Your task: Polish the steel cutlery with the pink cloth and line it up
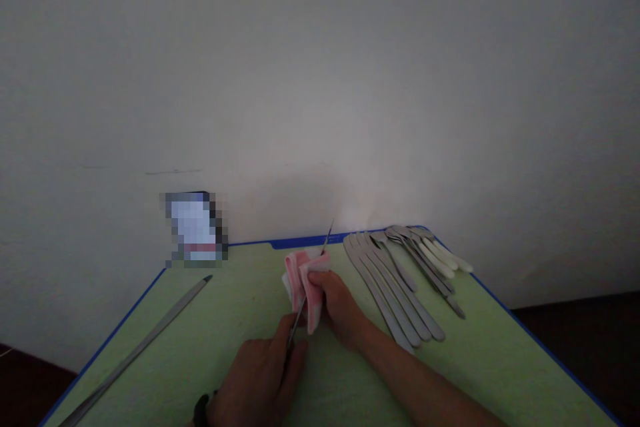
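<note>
My left hand is closed around the handle of a table knife in front of me, near the middle of the table. A folded pink and white cloth is wrapped around the blade, whose thin tip sticks out above it. My right hand pinches the cloth against the knife, thumb on top. Another long knife lies slantwise at the left, apart from both hands.
Several metal knives lie side by side on the right of the green table, next to spoons and white-handled cutlery. A blurred phone leans at the back left. A pale wall rises behind the table's blue edge.
</note>
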Demonstrator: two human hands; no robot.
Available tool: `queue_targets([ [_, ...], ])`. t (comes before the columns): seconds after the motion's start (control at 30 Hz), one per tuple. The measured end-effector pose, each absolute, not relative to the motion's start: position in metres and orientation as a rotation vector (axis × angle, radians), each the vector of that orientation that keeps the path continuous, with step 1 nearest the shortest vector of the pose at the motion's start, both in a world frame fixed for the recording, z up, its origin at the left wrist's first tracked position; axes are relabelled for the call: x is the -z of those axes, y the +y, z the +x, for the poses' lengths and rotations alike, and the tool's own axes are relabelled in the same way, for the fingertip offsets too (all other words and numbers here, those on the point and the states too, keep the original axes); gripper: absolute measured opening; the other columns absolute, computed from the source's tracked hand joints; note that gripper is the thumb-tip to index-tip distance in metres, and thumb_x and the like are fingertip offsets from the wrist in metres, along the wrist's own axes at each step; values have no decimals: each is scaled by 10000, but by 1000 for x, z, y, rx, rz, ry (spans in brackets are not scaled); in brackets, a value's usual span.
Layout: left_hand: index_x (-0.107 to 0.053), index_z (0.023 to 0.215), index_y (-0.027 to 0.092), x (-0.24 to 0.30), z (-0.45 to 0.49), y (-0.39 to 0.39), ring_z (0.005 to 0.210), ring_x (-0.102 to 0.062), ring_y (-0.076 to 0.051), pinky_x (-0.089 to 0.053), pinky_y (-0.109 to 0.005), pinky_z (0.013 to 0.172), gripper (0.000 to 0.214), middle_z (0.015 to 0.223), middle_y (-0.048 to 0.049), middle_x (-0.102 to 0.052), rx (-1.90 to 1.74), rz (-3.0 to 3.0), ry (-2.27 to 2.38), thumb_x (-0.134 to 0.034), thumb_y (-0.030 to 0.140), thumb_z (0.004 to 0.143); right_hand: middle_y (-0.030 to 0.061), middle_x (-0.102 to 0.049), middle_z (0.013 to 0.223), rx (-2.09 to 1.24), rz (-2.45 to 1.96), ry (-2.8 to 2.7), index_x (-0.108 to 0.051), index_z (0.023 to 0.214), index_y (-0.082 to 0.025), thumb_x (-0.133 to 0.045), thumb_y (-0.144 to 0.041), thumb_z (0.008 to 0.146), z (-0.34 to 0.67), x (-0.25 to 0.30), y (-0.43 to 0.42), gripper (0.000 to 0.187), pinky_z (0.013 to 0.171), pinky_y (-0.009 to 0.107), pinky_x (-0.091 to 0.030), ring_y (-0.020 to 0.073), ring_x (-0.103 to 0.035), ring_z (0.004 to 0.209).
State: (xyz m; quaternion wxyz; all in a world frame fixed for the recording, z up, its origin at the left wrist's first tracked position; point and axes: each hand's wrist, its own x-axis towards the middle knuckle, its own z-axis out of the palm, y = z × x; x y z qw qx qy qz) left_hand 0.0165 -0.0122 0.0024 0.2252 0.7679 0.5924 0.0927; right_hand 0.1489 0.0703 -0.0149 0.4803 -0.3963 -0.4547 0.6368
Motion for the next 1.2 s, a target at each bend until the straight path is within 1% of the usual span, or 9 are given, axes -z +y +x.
queue_targets([
  [0.1, -431, 1249, 158, -4, 16, -12, 704, -683, -236, -443, -297, 630, 370, 787, -67, -719, -252, 2121, 1608, -255, 293, 952, -23, -495, 563, -1547, -948, -1062, -521, 602, -196, -601, -457, 682, 148, 8, 67, 284, 615, 288, -350, 137, -411, 576],
  [0.3, -434, 1228, 165, -10, 17, -12, 690, -669, -217, -420, -277, 616, 334, 769, -51, -709, -214, 2128, 1597, -296, 249, 936, -14, -527, 577, -1604, -940, -1050, -560, 643, -181, -632, -490, 670, 147, 9, 68, 319, 584, 280, -346, 135, -434, 569],
  [0.43, -432, 1232, 172, -11, 17, -12, 667, -659, -211, -412, -274, 608, 335, 735, -38, -698, -195, 2139, 1603, -309, 264, 935, -12, -526, 572, -1615, -921, -1059, -555, 642, -187, -619, -469, 679, 147, 12, 69, 292, 566, 277, -345, 137, -439, 563],
  [0.67, -459, 1183, 177, -9, 16, -12, 658, -647, -208, -401, -277, 603, 301, 726, -32, -684, -211, 2139, 1601, -334, 255, 921, -26, -497, 545, -1611, -964, -1070, -521, 613, -192, -606, -444, 683, 148, 9, 66, 275, 547, 268, -321, 121, -397, 535],
  [1.03, -453, 1182, 168, -6, 15, -11, 634, -638, -203, -388, -279, 588, 306, 708, -31, -681, -213, 2153, 1593, -335, 257, 914, -25, -506, 566, -1570, -990, -1095, -534, 614, -185, -603, -418, 692, 149, 8, 67, 255, 575, 270, -343, 124, -416, 559],
  [1.2, -470, 1130, 174, -7, 16, -11, 618, -634, -198, -380, -272, 575, 268, 688, -28, -670, -189, 2145, 1613, -350, 256, 905, -32, -495, 549, -1562, -1006, -1097, -526, 603, -188, -606, -414, 689, 149, 8, 66, 255, 566, 267, -337, 122, -411, 553],
])
